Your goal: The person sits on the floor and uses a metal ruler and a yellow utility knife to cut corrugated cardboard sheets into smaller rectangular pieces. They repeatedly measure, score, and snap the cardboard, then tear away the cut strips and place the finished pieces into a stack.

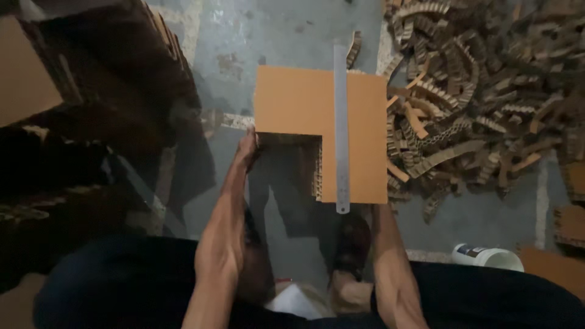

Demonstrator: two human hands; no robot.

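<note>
A thick orange honeycomb cardboard slab (304,100), cut into an L shape, lies on the grey concrete floor. A long grey metal ruler (341,128) rests lengthwise on its right limb. My left hand (247,149) grips the slab's lower left corner at the cut-out notch. My right forearm (390,256) reaches up under the slab's near right edge; the right hand itself is hidden beneath the board. My sandalled foot (350,247) stands just below the ruler's near end.
A big heap of curved corrugated cardboard offcuts (481,91) covers the floor to the right. Dark stacked cardboard sheets (91,91) rise at the left. A white plastic cup (487,256) lies at lower right, beside more cardboard pieces (570,225).
</note>
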